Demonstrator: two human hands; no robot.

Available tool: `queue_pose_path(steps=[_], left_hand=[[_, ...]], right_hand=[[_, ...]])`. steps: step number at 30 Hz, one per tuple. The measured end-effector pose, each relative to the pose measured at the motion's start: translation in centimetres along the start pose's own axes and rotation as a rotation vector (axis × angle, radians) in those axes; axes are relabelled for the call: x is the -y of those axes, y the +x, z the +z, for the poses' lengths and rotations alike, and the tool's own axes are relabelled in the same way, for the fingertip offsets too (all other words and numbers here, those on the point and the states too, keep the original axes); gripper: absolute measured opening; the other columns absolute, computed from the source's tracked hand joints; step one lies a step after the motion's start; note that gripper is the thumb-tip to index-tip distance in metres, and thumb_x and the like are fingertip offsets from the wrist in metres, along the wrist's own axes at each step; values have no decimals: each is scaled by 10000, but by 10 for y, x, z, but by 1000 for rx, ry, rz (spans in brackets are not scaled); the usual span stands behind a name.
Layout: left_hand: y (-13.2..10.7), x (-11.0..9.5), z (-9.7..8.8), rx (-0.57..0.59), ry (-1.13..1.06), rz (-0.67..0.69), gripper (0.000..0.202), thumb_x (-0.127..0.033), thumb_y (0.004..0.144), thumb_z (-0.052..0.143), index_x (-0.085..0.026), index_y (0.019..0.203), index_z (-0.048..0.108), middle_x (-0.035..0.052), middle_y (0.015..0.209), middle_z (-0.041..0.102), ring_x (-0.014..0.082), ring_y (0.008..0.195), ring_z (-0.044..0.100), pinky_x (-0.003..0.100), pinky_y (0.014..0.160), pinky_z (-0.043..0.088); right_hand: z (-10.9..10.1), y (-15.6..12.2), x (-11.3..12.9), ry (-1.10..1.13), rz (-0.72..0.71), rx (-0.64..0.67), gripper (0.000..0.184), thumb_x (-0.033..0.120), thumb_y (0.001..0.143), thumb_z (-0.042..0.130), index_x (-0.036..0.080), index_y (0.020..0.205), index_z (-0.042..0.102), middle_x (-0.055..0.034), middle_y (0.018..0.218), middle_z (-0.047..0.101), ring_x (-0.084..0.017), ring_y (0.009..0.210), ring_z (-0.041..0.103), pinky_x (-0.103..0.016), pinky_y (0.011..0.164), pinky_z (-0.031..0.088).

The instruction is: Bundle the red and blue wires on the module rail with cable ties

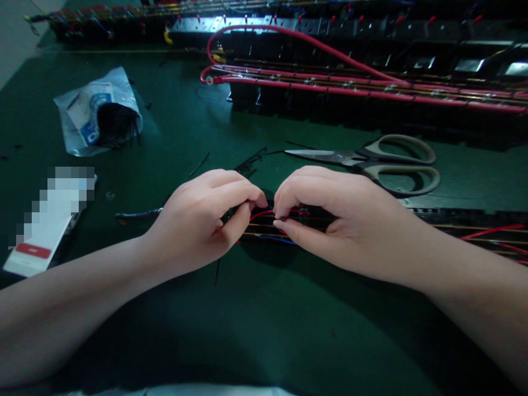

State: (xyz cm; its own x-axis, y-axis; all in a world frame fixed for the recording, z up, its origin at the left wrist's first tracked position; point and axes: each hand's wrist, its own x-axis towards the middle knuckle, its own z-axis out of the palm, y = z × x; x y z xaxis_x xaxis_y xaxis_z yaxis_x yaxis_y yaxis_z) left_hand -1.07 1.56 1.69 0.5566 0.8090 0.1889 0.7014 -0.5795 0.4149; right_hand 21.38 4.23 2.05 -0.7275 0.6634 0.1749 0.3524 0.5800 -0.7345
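Both my hands are close together over a long black strip with wires (268,224) of red, blue and copper tones. The thumb and forefinger of my right hand (342,220) pinch a small black piece, which looks like the head of a cable tie (282,219). My left hand (206,214) is curled on the other side, thumb against bent fingers; what it grips is hidden. Thin black cable ties (251,160) lie loose just beyond my fingers. Behind my right hand are scissors (358,158) with grey-and-black handles, blades pointing left.
An open plastic bag of black ties (72,124) lies at upper left. Below it is a white packet with a red band (31,264), partly pixelated. Longer black assemblies with thick red cables (313,88) run across the back of the green table (264,330).
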Motion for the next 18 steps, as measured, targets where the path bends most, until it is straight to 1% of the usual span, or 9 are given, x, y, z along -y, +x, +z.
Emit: queue_pose_path(steps=[5, 8, 12, 15, 18], left_hand=[[1, -2, -1, -25, -3, -11, 171, -130, 910, 540, -190, 985, 681, -6, 931, 724, 120, 851, 662, 227, 778, 516], [0, -3, -1, -50, -22, -49, 164, -149, 899, 570, -204, 1017, 670, -15, 944, 725, 117, 827, 670, 224, 747, 523], [-2, -3, 0, -86, -82, -102, 187, -183, 894, 611, -228, 1071, 652, -27, 966, 722, 105, 818, 676, 204, 741, 539], [-2, -2, 1, -107, -109, -121, 160, -184, 887, 634, -239, 1036, 649, -45, 936, 710, 80, 771, 661, 169, 713, 533], [-3, -2, 1, -112, -121, -112, 110, -181, 887, 638, -241, 978, 653, -57, 901, 696, 63, 715, 640, 153, 688, 524]], right_hand=[[1, 0, 0, -2, -6, 6, 114, 87, 847, 585, 189, 828, 629, -21, 866, 656, -160, 798, 590, -286, 688, 446], [1, 0, 0, -5, -11, 8, 112, 83, 846, 584, 182, 831, 632, -24, 867, 656, -157, 795, 589, -283, 684, 445], [1, 0, 0, -10, -9, 9, 109, 83, 838, 588, 182, 824, 630, -22, 862, 651, -153, 779, 587, -282, 679, 438], [1, 1, 0, -5, 2, 15, 115, 86, 836, 582, 191, 823, 629, -23, 871, 655, -156, 783, 589, -287, 682, 437], [1, 1, 0, 8, 6, 21, 116, 88, 837, 579, 191, 831, 632, -25, 878, 657, -159, 788, 593, -291, 685, 441]])
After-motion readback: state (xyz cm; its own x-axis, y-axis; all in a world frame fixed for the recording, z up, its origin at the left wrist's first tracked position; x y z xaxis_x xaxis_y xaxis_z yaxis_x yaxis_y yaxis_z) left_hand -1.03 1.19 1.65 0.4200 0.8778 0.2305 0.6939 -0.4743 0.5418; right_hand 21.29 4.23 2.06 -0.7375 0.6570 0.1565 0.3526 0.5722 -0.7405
